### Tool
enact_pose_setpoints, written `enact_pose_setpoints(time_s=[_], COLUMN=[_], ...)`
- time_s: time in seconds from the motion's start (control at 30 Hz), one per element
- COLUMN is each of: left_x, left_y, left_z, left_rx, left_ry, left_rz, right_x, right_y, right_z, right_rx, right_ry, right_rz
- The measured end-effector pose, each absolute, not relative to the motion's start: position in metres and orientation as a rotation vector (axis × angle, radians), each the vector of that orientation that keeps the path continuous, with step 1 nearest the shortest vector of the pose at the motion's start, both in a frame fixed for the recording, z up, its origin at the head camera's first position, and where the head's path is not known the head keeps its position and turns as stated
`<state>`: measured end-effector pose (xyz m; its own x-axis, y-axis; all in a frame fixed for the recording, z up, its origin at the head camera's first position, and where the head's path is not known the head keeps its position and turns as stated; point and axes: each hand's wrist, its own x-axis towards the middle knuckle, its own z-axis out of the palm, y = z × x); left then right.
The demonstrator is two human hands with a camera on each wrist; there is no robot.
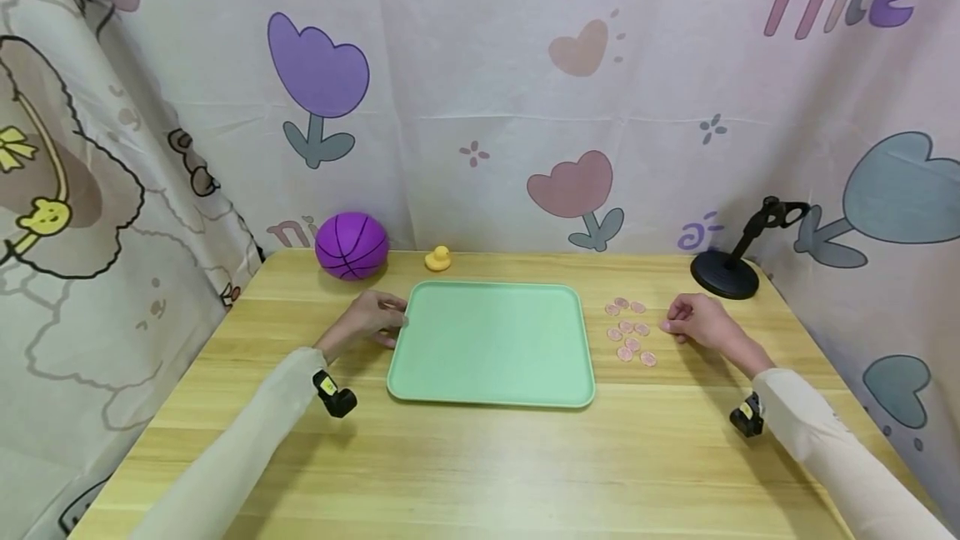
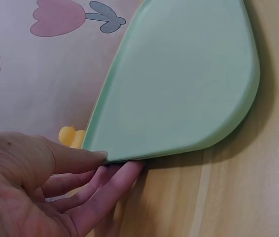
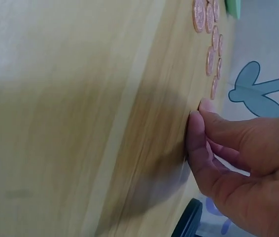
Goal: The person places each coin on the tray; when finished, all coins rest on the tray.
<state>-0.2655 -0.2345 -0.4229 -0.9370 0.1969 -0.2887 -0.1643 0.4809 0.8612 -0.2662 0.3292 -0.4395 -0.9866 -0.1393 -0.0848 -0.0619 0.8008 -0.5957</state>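
Observation:
A pale green tray (image 1: 491, 344) lies in the middle of the wooden table. My left hand (image 1: 367, 319) pinches its left edge; in the left wrist view the thumb (image 2: 87, 157) lies on the rim and the fingers reach under it. Several copper-coloured coins (image 1: 626, 327) are spread flat to the right of the tray. Just right of them, my right hand (image 1: 701, 322) is low over the table, with its fingers loosely bent. In the right wrist view its fingertips (image 3: 195, 118) come down at the tabletop beside the nearest coin (image 3: 214, 88), with no coin visible between them.
A purple ball (image 1: 352, 246) and a yellow rubber duck (image 1: 438, 258) stand at the back, behind the tray. At the back right is a black stand (image 1: 724, 275) with a round base. A printed curtain (image 1: 450, 65) hangs behind the table.

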Motion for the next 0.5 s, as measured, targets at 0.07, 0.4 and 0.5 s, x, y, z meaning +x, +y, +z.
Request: enact_pose_setpoints(time_s=[0.07, 0.4, 0.5], left_x=[-0.265, -0.265, -0.264], left_y=[-0.235, -0.233, -0.232], left_z=[-0.422, -0.424, -0.422], left_rx=[0.036, 0.048, 0.051], left_ry=[2.382, 2.396, 2.386], left_rz=[1.447, 1.450, 1.454], right_x=[-0.266, -0.267, -0.270], right_y=[0.329, 0.319, 0.308], right_z=[-0.439, -0.430, -0.425], right_rx=[-0.119, -0.070, -0.145], right_ry=[2.873, 2.756, 2.759], right_rz=[-0.894, -1.064, -1.141])
